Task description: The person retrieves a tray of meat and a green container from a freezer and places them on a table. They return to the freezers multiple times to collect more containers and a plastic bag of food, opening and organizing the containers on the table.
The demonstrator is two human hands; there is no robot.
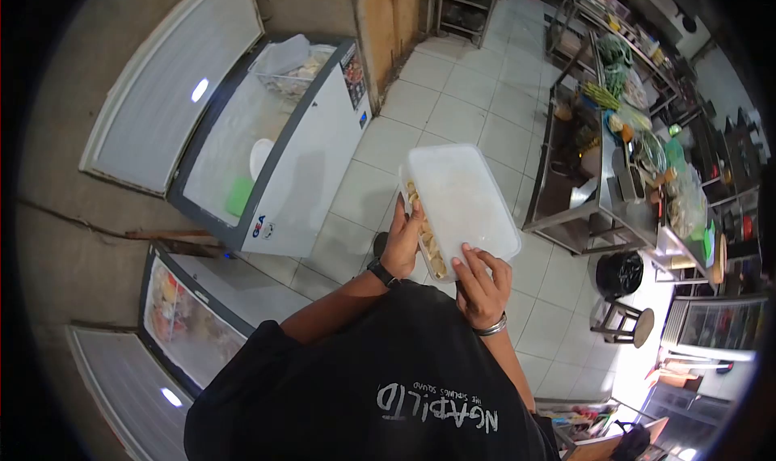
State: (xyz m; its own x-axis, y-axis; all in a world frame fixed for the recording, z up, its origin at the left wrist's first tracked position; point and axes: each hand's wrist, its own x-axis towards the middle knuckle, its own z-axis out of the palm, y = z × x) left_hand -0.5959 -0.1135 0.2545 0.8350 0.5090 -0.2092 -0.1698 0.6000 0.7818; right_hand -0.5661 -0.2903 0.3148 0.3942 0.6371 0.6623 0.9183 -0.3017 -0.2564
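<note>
A clear plastic food container (pixel 427 243) with a frosted white lid (pixel 465 190) is held out in front of my body, tilted. Pale, folded pieces of food show through its side wall. My left hand (pixel 402 238), with a dark watch at the wrist, grips the long left side, thumb up against the wall. At the near right corner my right hand (pixel 482 283) has its fingers resting on the lid, and its thumb is mostly hidden. A metal bracelet circles that wrist.
An open chest freezer (pixel 303 178) on the left holds a basket (pixel 295 77) of packed food and a green item (pixel 239 196). Below it stands a second open freezer (pixel 202 332). To the right are a metal table (pixel 594 206) loaded with vegetables, a black bin (pixel 619 275) and a stool (pixel 643 327).
</note>
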